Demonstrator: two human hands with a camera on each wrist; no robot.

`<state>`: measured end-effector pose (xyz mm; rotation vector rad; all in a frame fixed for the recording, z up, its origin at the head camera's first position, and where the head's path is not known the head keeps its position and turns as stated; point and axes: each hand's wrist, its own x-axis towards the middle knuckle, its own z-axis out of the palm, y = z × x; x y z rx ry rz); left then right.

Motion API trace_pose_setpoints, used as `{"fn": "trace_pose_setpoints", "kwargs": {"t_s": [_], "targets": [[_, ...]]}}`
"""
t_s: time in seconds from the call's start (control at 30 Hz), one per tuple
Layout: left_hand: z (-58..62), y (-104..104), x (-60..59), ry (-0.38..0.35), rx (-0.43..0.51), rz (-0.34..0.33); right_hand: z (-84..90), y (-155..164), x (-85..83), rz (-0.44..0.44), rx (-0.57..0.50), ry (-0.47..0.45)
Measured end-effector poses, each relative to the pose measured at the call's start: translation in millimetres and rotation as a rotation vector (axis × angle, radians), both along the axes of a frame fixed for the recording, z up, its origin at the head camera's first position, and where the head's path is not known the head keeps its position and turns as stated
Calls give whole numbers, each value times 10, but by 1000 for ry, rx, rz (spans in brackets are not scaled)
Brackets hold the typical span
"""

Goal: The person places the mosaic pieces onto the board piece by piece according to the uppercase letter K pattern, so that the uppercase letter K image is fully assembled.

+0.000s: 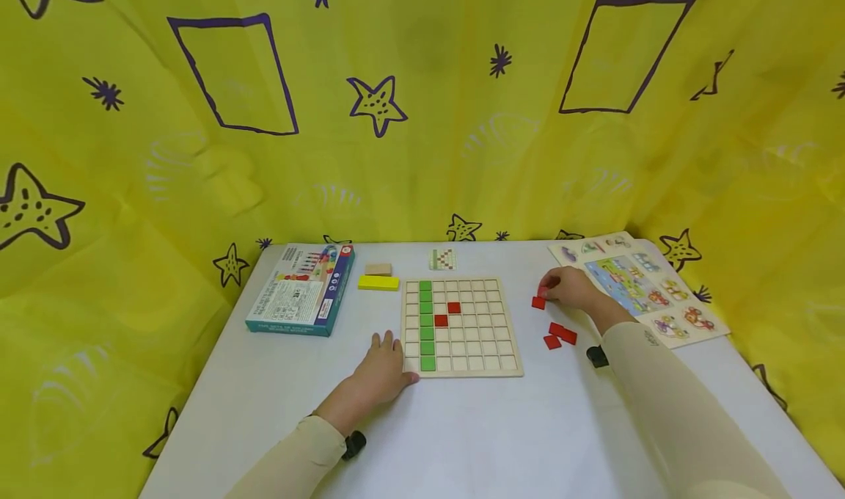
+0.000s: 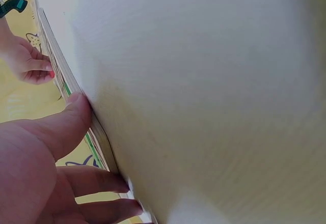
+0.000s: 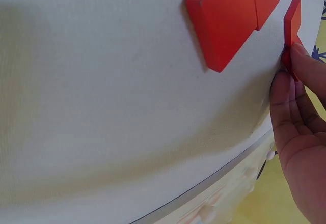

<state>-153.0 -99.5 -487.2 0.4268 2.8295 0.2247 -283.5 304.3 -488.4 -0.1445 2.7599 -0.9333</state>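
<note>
A wooden grid board (image 1: pixel 472 345) lies on the table, with a column of green square tiles (image 1: pixel 427 334) and two red tiles (image 1: pixel 441 321) set in it. My left hand (image 1: pixel 378 373) rests at the board's near left corner, its thumb touching the edge; the left wrist view shows the fingers extended along the side. Right of the board, my right hand (image 1: pixel 571 289) pinches a red tile (image 1: pixel 542 291) between thumb and fingers. Another red tile (image 1: pixel 538 304) lies just before the fingertips. Nearer me is a small group of red tiles (image 1: pixel 563 332).
A small pattern card (image 1: pixel 442 259) lies behind the board. Yellow blocks (image 1: pixel 378 283) and a plain wood block (image 1: pixel 378 269) sit at its back left. A flat box (image 1: pixel 300 290) is farther left. A picture puzzle board (image 1: pixel 683 290) lies at the right, under the right forearm.
</note>
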Motion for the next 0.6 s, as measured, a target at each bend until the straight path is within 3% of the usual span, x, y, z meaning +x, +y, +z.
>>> {"fn": "trace_pose_setpoints", "kwargs": {"t_s": [0.33, 0.6], "targets": [[4, -3, -15, -2, 5, 4, 106, 42, 23, -22, -79, 12], [8, -3, -3, -12, 24, 15, 306, -141, -77, 25, -90, 60]]}}
